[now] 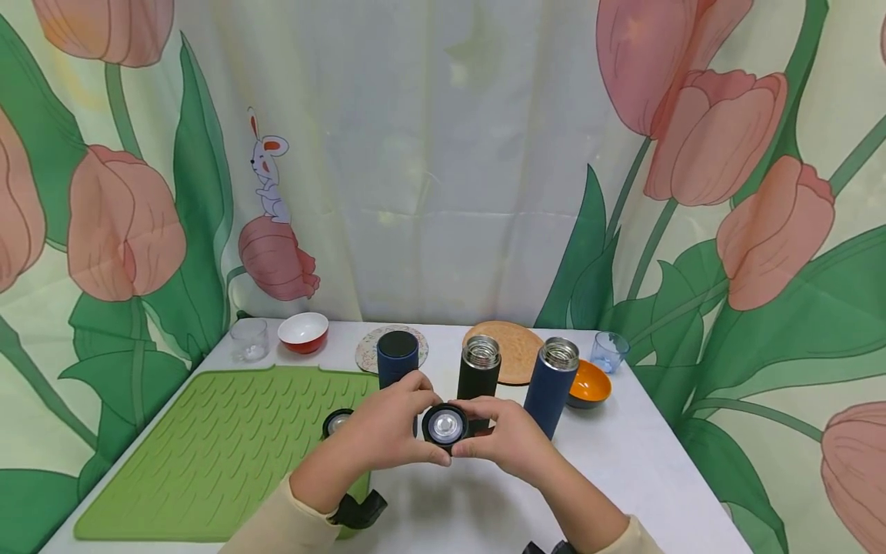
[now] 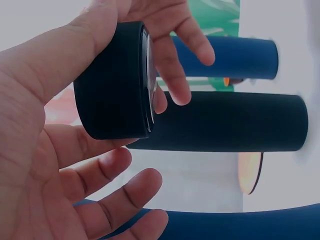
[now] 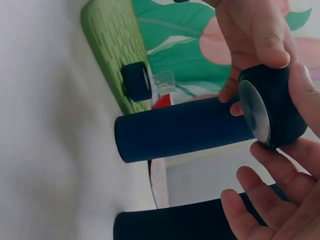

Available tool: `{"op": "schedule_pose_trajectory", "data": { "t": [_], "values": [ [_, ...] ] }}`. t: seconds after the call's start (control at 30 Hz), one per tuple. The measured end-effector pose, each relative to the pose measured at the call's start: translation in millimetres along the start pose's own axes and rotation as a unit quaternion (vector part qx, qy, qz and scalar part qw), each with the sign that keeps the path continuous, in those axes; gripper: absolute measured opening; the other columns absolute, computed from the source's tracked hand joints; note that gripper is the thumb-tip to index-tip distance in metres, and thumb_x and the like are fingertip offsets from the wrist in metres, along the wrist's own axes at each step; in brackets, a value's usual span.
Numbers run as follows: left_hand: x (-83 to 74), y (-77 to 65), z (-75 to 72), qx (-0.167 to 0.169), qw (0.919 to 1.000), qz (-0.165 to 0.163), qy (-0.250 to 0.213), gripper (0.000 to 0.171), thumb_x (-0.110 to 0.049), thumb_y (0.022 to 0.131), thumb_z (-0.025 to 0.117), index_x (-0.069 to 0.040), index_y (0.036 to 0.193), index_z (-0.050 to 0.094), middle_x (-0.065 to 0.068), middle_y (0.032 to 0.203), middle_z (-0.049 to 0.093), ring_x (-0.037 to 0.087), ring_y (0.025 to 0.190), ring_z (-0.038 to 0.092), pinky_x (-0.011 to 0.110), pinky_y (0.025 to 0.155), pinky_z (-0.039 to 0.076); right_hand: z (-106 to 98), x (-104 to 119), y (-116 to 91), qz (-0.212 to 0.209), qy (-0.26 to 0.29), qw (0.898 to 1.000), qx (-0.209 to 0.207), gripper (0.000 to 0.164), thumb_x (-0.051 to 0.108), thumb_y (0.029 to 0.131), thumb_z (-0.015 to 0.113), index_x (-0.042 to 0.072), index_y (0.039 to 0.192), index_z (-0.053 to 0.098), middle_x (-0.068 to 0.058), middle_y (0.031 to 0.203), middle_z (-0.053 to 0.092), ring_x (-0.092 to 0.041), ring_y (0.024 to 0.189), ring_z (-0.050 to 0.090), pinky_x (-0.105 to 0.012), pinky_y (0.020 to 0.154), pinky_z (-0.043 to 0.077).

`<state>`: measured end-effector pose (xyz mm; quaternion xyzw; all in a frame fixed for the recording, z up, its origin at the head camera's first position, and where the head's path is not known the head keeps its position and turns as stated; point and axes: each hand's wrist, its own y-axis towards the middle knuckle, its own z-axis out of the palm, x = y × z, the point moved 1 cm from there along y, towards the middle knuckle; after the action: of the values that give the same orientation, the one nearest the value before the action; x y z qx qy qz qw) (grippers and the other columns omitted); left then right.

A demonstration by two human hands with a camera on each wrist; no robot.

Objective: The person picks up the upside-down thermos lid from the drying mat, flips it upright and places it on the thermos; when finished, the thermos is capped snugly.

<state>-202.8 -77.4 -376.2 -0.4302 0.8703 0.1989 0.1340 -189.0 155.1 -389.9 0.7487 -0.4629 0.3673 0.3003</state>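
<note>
Between both hands is a black flask lid (image 1: 445, 425), its shiny metal underside facing the head camera. My left hand (image 1: 388, 423) grips it by the side with thumb and fingers. From the other side my right hand (image 1: 508, 438) pinches its rim. Behind the hands stand a black flask (image 1: 477, 381) and a blue flask (image 1: 551, 388), both upright with bare threaded steel mouths. Another blue flask (image 1: 398, 358), its dark top covered, stands behind the left hand. A second lid (image 3: 136, 81) lies on the green mat, partly hidden by the left hand in the head view.
The green mat (image 1: 208, 454) covers the table's left side. Along the back are a clear glass (image 1: 250, 340), a red-and-white bowl (image 1: 303, 333), a patterned round mat (image 1: 367, 350) and a wooden round board (image 1: 515, 350). An orange bowl (image 1: 591, 382) and a bluish glass (image 1: 609, 352) stand at right.
</note>
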Motion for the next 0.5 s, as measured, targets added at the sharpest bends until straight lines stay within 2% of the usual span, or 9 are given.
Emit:
{"op": "schedule_pose_trajectory", "data": {
  "t": [0.13,0.27,0.4,0.5],
  "values": [
    [0.9,-1.0,1.9,-0.005,0.9997,0.005,-0.024,0.064,-0.061,0.068,0.095,-0.023,0.116,0.076,-0.011,0.111,0.054,0.007,0.087,0.057,0.025,0.075,0.05,1.6,-3.0,-1.8,-0.006,0.023,1.0,0.0,0.059,0.026,0.082,0.094,0.015,0.135,0.073,-0.006,0.128,0.074,-0.02,0.112,0.071,-0.037,0.093,0.062],
    [2.5,-1.9,4.0,-0.008,0.9961,0.009,-0.088,0.063,-0.054,0.069,0.098,-0.022,0.12,0.076,-0.013,0.107,0.059,0.008,0.09,0.061,0.025,0.078,0.053,3.2,-4.3,-4.0,-0.004,0.047,0.999,0.002,0.06,0.025,0.082,0.094,0.011,0.136,0.071,-0.008,0.128,0.075,-0.022,0.112,0.072,-0.05,0.098,0.06],
    [3.8,-2.7,6.8,-0.009,0.9865,0.007,-0.163,0.064,-0.044,0.071,0.1,-0.021,0.124,0.074,-0.011,0.108,0.061,0.008,0.092,0.061,0.028,0.08,0.058,4.6,-5.2,-5.3,-0.003,0.058,0.998,-0.003,0.062,0.027,0.082,0.094,0.012,0.136,0.069,-0.006,0.126,0.076,-0.022,0.111,0.071,-0.052,0.099,0.059],
    [4.8,-3.3,9.0,-0.013,0.9796,-0.005,-0.2,0.066,-0.039,0.07,0.101,-0.021,0.127,0.072,-0.009,0.113,0.062,0.009,0.092,0.062,0.03,0.08,0.059,5.5,-5.5,-5.2,-0.003,0.066,0.998,-0.009,0.061,0.026,0.082,0.094,0.013,0.135,0.069,-0.005,0.125,0.075,-0.023,0.112,0.07,-0.051,0.098,0.06]
  ]
}}
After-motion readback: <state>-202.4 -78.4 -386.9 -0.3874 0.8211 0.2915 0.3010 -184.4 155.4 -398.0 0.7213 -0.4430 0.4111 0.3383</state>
